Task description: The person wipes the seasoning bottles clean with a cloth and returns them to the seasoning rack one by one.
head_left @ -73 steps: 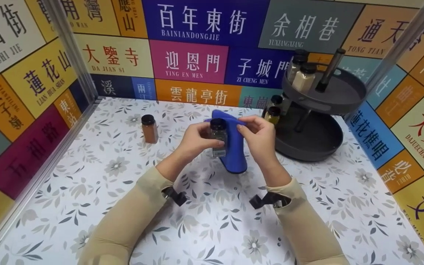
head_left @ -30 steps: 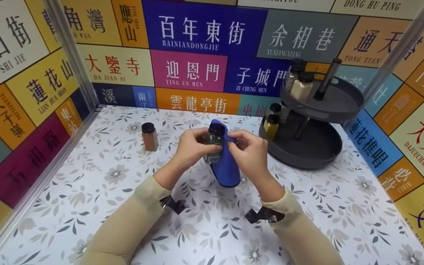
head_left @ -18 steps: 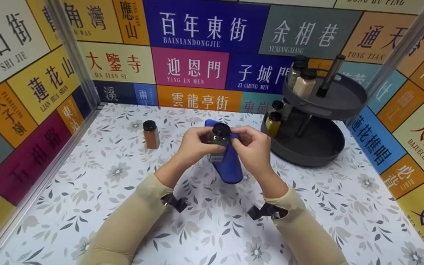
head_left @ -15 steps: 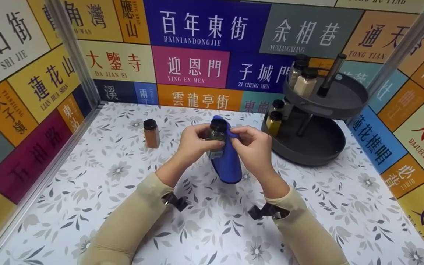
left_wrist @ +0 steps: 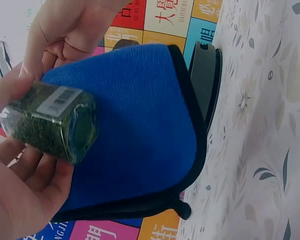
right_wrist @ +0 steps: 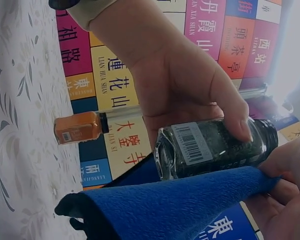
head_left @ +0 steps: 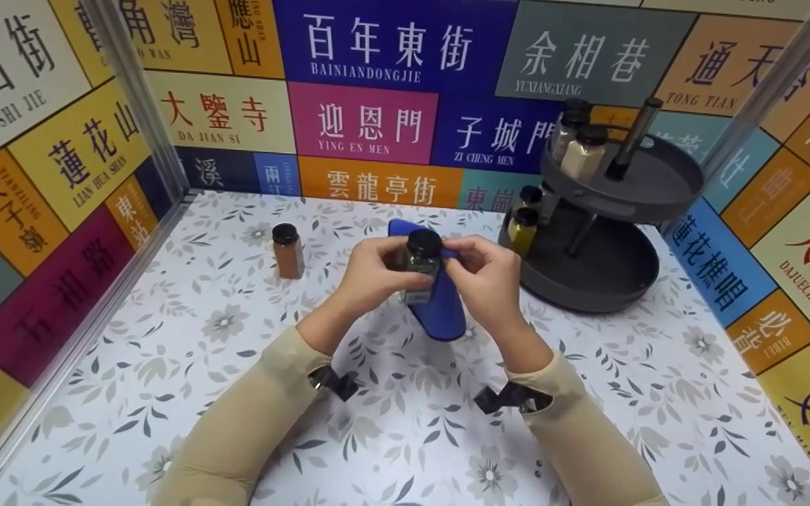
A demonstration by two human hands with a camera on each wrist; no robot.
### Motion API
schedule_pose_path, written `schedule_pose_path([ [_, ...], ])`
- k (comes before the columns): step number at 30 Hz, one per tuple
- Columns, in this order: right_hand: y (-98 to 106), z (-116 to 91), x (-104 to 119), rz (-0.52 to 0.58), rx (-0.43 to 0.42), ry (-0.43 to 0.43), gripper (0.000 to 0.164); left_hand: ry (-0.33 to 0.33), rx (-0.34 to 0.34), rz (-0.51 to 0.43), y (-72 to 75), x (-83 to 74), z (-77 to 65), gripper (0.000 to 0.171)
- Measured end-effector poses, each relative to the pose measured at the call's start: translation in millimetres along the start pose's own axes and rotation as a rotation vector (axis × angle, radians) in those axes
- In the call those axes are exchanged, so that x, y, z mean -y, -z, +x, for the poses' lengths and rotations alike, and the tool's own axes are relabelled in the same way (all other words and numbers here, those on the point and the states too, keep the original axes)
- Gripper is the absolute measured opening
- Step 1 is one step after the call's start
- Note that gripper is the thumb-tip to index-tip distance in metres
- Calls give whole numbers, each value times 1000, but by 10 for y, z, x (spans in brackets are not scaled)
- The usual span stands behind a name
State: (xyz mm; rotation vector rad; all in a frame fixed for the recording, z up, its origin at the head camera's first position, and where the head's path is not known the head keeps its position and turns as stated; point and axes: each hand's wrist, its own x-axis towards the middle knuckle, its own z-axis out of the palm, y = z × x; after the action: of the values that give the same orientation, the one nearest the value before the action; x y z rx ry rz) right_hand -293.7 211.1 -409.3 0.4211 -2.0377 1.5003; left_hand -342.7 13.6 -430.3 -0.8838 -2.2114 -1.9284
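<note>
My left hand (head_left: 371, 273) grips a clear spice jar (head_left: 419, 266) with a black cap, thumb across its front. Dark green dried herbs fill the jar (left_wrist: 55, 120), and a white barcode label shows on its side. A blue cloth (head_left: 441, 313) with dark edging hangs behind and beside the jar, above the table. With thumb and fingers, my right hand (head_left: 487, 282) pinches the cloth close to the jar's cap. The right wrist view shows the cloth (right_wrist: 175, 205) lying along the jar's side. Some left fingers are hidden behind the jar.
An orange-brown spice jar (head_left: 288, 256) stands upright on the floral tabletop (head_left: 405, 436), left of my hands. At the back right is a dark two-tier round rack (head_left: 595, 292), with jars on both tiers. Printed panels (head_left: 363, 123) wall the table.
My right hand has come closer to the jar, and the cloth's upper part keeps shifting behind it. The jar tilts slightly back and forth in my left hand. The standing jar stays put.
</note>
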Motion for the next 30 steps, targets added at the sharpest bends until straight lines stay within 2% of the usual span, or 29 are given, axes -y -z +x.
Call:
schedule_pose_path([
  [6, 0, -5, 26, 17, 16, 7, 15, 49, -105, 21, -26, -21, -5, 32],
  [9, -4, -4, -7, 32, -1, -10, 16, 50, -97, -4, -46, -11, -12, 33],
  [15, -8, 19, -68, 110, -5, -55, 15, 37, -48, -136, -71, -7, -35, 39],
  [20, -22, 19, -91, 114, 43, -71, 16, 48, -94, -140, -43, -2, -30, 33],
  [26, -66, 29, -163, 53, 128, -136, 16, 38, -176, -176, 7, -4, 0, 26],
  [30, -74, 26, -189, 19, 153, -172, 15, 52, -190, -162, -1, 26, 1, 24],
])
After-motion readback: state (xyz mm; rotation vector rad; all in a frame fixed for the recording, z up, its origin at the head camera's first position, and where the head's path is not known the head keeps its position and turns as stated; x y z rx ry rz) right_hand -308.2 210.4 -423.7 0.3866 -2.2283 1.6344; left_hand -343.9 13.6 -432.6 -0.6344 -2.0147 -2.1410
